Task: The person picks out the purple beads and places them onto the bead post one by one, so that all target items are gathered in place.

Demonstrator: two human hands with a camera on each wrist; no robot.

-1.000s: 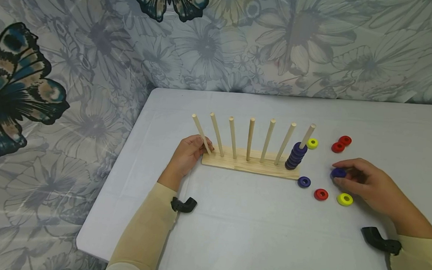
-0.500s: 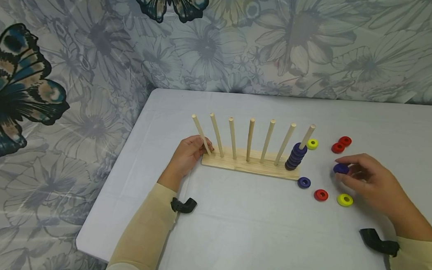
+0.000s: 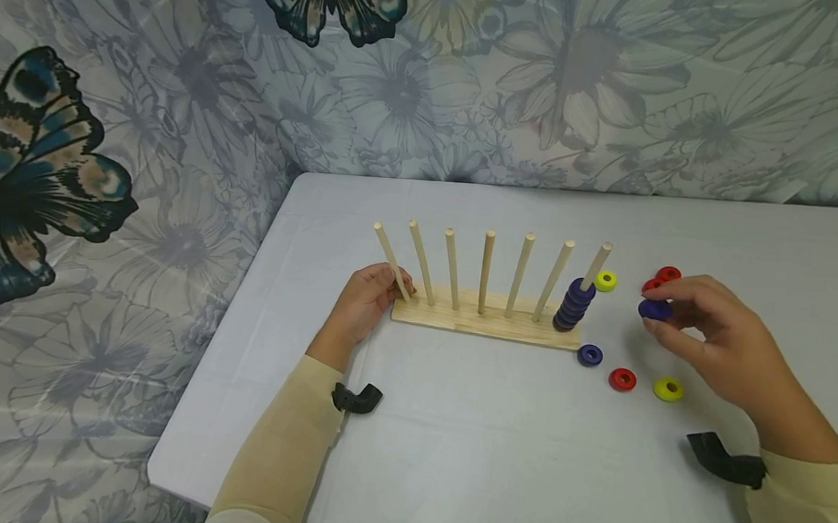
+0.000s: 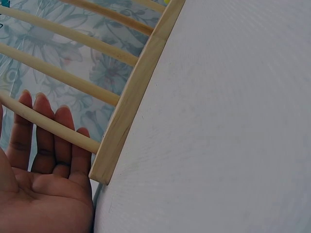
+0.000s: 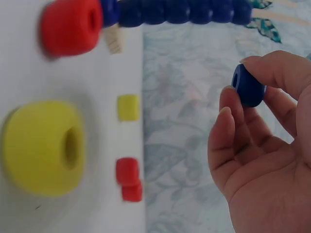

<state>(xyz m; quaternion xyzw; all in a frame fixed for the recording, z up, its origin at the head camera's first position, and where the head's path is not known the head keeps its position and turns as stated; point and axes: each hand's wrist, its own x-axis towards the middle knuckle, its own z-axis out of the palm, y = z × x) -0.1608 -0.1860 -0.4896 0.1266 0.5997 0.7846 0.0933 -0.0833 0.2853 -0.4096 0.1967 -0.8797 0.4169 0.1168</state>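
Note:
My right hand (image 3: 727, 344) pinches a blue ring (image 3: 654, 309) between thumb and fingertips, raised above the table to the right of a wooden peg rack (image 3: 487, 318). In the right wrist view the blue ring (image 5: 250, 86) is tilted, its hole partly visible. At the rack's left end, my left hand (image 3: 365, 300) holds the leftmost peg (image 3: 392, 260). In the left wrist view its fingers (image 4: 44, 131) lie behind that peg; most of the thumb is out of frame. Several blue rings (image 3: 575, 305) are stacked on the rightmost peg; the other pegs are bare.
Loose on the white table (image 3: 451, 439) lie a blue ring (image 3: 589, 355), a red ring (image 3: 622, 379) and a yellow ring (image 3: 668, 389). Another yellow ring (image 3: 606, 281) lies behind the rack's right end. Two red rings (image 3: 668, 273) lie behind my right hand, one partly covered.
My right hand has lifted the blue ring from near the tabletop, moving up and slightly away from me. My left hand and the rack have stayed in place.

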